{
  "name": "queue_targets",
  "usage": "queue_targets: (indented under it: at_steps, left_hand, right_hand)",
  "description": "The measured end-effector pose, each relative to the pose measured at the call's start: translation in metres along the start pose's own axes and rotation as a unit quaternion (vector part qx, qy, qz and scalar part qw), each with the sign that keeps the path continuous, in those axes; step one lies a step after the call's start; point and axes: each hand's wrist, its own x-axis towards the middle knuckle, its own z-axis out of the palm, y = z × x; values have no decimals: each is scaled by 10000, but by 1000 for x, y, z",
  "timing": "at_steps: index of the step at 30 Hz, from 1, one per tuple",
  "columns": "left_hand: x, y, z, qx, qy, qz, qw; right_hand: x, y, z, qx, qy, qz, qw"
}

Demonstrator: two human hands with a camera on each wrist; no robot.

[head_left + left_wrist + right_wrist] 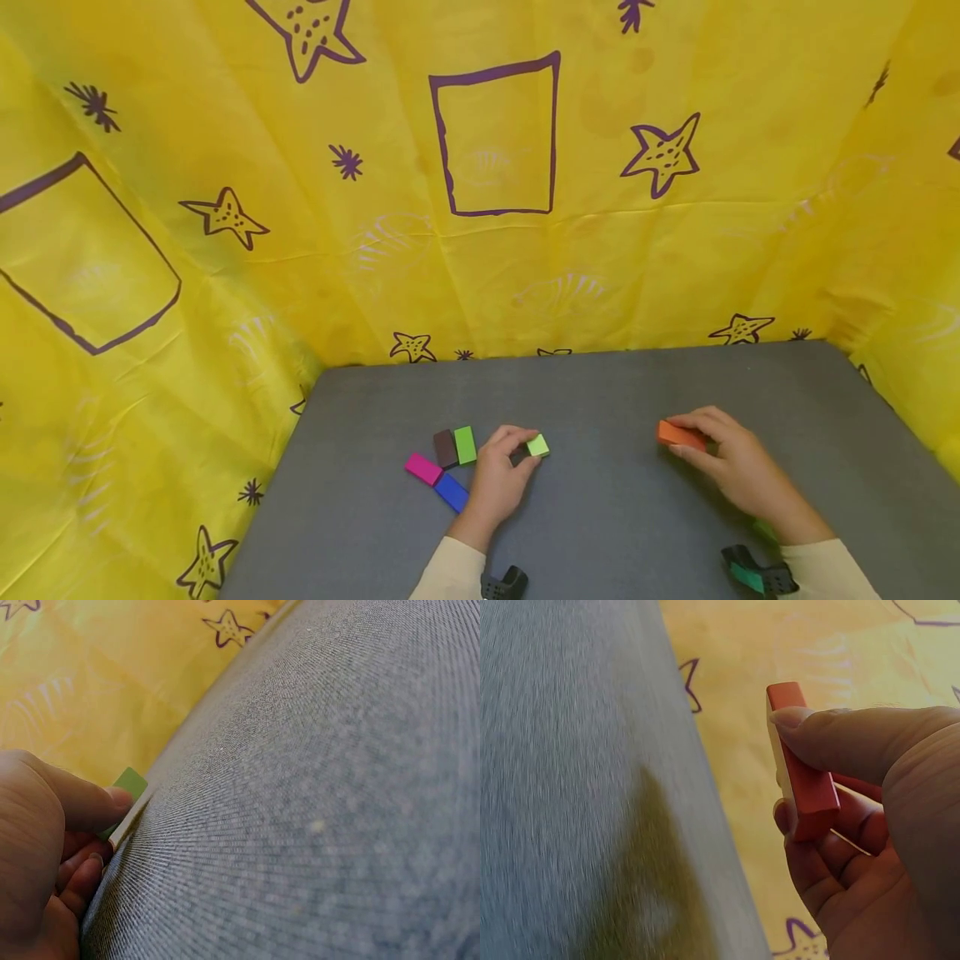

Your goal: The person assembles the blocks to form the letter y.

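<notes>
Between thumb and fingers, my left hand [501, 473] pinches a light green block [537, 446] at the middle of the grey table. In the left wrist view that green block [130, 784] is low against the cloth, partly covered by the thumb. Over to the right, my right hand [738, 467] grips an orange block [681, 435]. The right wrist view shows this block [810, 784] looking redder, held between thumb and fingertips and apart from the table. Left of my left hand lie a brown block [445, 448], a green block [465, 445], a pink block [423, 468] and a blue block [452, 492].
A dark grey cloth covers the table [600, 517]. Yellow curtains [495, 275] with purple drawings stand behind it and at both sides. Something green [765, 530] shows partly beneath my right forearm. Black bands [507, 583] are at the wrists.
</notes>
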Motion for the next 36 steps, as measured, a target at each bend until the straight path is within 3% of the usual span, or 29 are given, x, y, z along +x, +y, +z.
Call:
queue_targets:
  at_steps: [7, 21, 29, 36]
  left_hand:
    - [0, 0, 1, 137, -13, -30, 9999]
    - [0, 2, 3, 329, 89, 135, 9993]
    - [0, 3, 1, 331, -214, -69, 9992]
    - [-1, 2, 0, 89, -308, 318, 9990]
  right_hand:
    - [11, -11, 14, 105, -57, -271, 9996]
    - [29, -21, 56, 482, -633, -222, 9966]
    - [35, -27, 84, 561, -1176, -57, 9915]
    - [41, -32, 101, 514, -1472, 79, 9877]
